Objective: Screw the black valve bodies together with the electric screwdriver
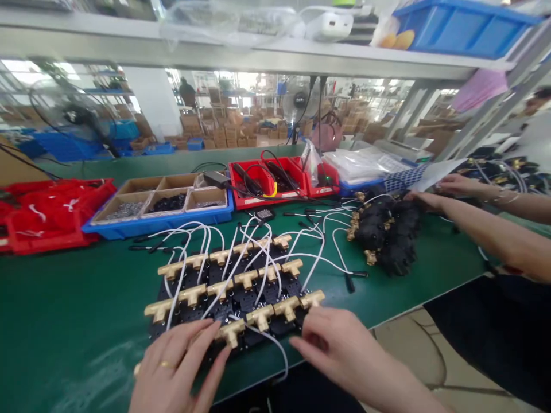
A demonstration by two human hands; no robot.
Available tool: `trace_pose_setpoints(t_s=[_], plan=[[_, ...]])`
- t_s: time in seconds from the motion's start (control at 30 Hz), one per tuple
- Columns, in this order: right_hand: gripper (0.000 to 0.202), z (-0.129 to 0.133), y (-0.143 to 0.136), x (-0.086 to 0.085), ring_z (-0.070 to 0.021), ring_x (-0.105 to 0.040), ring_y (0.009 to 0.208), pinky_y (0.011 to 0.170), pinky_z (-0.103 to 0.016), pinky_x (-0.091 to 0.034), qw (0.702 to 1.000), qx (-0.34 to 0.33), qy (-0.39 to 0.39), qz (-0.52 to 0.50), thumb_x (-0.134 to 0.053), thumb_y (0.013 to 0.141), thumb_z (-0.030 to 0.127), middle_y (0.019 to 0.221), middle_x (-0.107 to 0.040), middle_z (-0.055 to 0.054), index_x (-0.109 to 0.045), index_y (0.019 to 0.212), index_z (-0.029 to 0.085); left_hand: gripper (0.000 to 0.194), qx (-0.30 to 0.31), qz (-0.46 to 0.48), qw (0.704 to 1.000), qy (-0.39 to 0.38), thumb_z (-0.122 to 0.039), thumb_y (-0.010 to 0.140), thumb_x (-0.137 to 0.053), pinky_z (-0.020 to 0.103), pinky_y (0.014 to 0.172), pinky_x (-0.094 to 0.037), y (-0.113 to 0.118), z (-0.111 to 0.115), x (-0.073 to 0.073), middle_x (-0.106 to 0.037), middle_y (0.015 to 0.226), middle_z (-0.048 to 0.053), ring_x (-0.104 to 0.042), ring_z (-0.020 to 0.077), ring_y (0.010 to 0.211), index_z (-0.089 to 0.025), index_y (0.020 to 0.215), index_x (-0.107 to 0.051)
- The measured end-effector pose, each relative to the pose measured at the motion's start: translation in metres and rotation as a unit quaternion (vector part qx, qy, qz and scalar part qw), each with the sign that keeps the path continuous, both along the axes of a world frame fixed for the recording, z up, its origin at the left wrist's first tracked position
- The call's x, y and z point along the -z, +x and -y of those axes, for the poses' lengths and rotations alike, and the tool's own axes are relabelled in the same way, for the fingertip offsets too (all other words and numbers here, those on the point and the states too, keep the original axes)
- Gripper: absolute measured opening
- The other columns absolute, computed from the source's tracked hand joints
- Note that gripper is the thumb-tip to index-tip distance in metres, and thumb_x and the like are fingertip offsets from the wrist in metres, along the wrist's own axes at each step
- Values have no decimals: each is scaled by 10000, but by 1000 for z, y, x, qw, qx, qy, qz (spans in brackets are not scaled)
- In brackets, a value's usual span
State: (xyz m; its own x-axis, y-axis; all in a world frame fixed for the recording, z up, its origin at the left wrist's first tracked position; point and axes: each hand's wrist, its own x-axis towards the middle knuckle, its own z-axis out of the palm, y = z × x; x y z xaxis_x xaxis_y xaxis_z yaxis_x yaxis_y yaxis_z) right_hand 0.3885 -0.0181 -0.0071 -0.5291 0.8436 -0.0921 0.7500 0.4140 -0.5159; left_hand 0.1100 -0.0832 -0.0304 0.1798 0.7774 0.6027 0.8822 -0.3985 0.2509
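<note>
In the lower middle of the frame, the left hand (176,367)'s fingers pinch a brass tee (233,332) at the near edge of the black blocks (247,299) on the tabletop (86,298). The right hand (340,347), lower right of centre, has fingers loosely curled, thumb apart, gripping nothing visible.

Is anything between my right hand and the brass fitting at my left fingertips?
Yes: a white cable loops across the gap between the right hand and that brass fitting. Nothing visible stands between the fitting and the left hand.
</note>
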Motion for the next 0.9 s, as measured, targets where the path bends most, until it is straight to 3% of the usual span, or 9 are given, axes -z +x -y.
trace_pose_setpoints(t_s=[0.13,0.23,0.3,0.4,0.57,0.67,0.73,0.8,0.9], plan=[[168,25,-31,23,-291,-693,924,671,-309,-439,986,-25,-64,154,-640,924,252,1050,-714,-120,-676,1039,135,251,3,-21,1000,-16,-393,962,-592,326,838,-450,6,-6,-1,-716,1050,46,-652,220,940,-236,1130,-692],[151,38,-36,27,-245,-682,934,709,-288,-437,990,-8,-80,112,-534,919,80,1050,-706,-109,-657,998,121,233,7,-8,1000,-20,-360,959,-610,321,850,-435,6,-4,1,-719,1038,38,-644,214,943,-241,1145,-688],[140,40,-29,14,-179,-651,805,660,-253,-409,992,4,-127,28,-501,947,100,945,-705,-69,-632,911,137,222,15,-13,1000,-18,-350,961,-611,322,846,-426,7,-3,0,-723,1036,33,-638,212,940,-240,1139,-685],[164,20,-19,-28,-107,-528,631,563,-215,-321,986,-27,-149,-72,-518,986,206,781,-656,-13,-609,861,150,217,25,-27,999,-5,-366,982,-581,319,840,-428,7,-5,-3,-729,1023,24,-630,205,938,-231,1121,-680],[124,-56,-40,-106,-67,-490,622,610,-193,-353,970,-233,-74,-3,-604,917,89,735,-636,18,-676,819,111,234,38,-43,998,15,-391,1007,-539,311,849,-439,6,-9,-3,-736,1020,-1,-621,186,948,-230,1117,-668],[111,-80,-73,-137,-57,-541,648,612,-163,-400,942,-325,-82,1,-628,905,58,718,-640,39,-698,833,104,245,34,-53,998,14,-406,1004,-540,313,848,-449,4,-9,-1,-742,1029,-3,-627,187,958,-234,1123,-667],[122,-81,-96,-147,-43,-571,682,645,-132,-437,904,-420,-83,-11,-615,905,31,738,-647,59,-699,879,115,253,28,-57,998,11,-417,1003,-536,319,833,-458,2,-8,0,-749,1042,-4,-635,193,962,-241,1126,-670],[155,-83,-115,-148,-42,-599,763,703,-126,-455,889,-457,-14,-14,-602,904,25,822,-670,67,-700,917,144,247,19,-56,998,7,-416,1000,-539,325,836,-465,2,-7,1,-752,1054,-8,-641,194,970,-250,1128,-670],[203,-110,-134,-132,-121,-607,865,748,-216,-458,926,-354,133,5,-593,867,1,917,-684,17,-704,947,153,230,13,-55,998,0,-406,994,-551,318,840,-472,4,-7,1,-751,1044,-15,-645,186,974,-255,1124,-666]])
